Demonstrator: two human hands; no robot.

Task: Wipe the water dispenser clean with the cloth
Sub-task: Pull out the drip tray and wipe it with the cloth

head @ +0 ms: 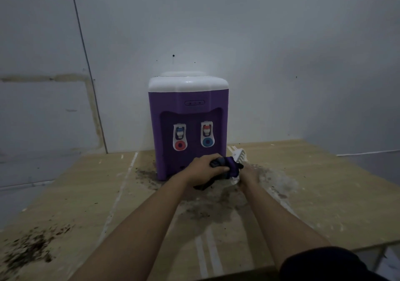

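A purple water dispenser [187,116] with a white top stood upright at the far side of a wooden table [324,194], its back near the pale wall [259,42]. Two taps showed in the recess on its front — the left tap [179,133] above a red ring, the right tap [207,129] above a blue ring.

Just in front of the dispenser's base, towards its right corner, both of the person's hands met. The left hand [205,168] had its fingers curled over a dark, bunched cloth [227,168], gripping it, with a loose end of the cloth hanging down to the table below the wrist. The cloth was pressed against a white slotted drip tray [238,158], which was tilted, its far end raised beside the dispenser's lower right corner. The right hand [249,175] held the near end of that tray from beneath; its fingers were mostly hidden by the cloth and tray, so I could not tell exactly how they lay, only that they clasped the tray.

The tabletop was dirty — dark crumbs [30,252] were scattered at its near left corner, more grime lay around the dispenser's base, and whitish smears [279,183] spread to the right of the hands. A dark sleeve [324,265] showed at the near right edge.
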